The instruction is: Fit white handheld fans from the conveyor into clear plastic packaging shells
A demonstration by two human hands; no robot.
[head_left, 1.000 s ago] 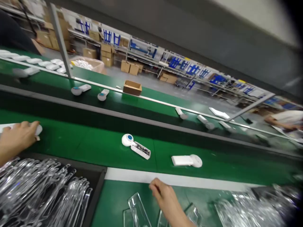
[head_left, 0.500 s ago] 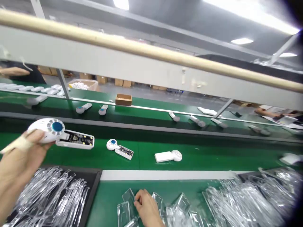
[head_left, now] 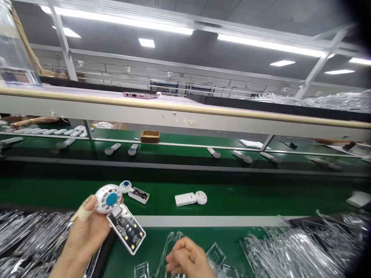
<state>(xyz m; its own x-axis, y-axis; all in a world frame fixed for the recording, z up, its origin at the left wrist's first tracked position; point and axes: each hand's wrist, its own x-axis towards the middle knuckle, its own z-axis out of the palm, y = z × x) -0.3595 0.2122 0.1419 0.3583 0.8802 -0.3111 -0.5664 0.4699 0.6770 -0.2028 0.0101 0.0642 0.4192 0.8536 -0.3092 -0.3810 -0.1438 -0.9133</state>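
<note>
My left hand [head_left: 84, 239] grips a white hand-held device [head_left: 118, 214] with a round blue-centred head and an open body that shows its circuit board. A bandage wraps the thumb. My right hand [head_left: 188, 258] is curled low in the middle, its fingers closed on a clear plastic cover [head_left: 168, 249] standing up from the green mat. On the green belt behind lie a second open device [head_left: 135, 192] and a closed white device [head_left: 189, 198].
Clear plastic covers lie heaped in a black tray at the left [head_left: 26, 239] and piled at the right [head_left: 292, 247]. A far belt carries more devices [head_left: 113, 148] and a small cardboard box [head_left: 150, 136]. A pink phone [head_left: 140, 94] rests on the overhead shelf. Other people's arms [head_left: 31, 121] show at the far sides.
The left hand has brought the open device from the far left down toward the middle and tilted it. The right hand has closed on a clear cover. The view has tipped upward.
</note>
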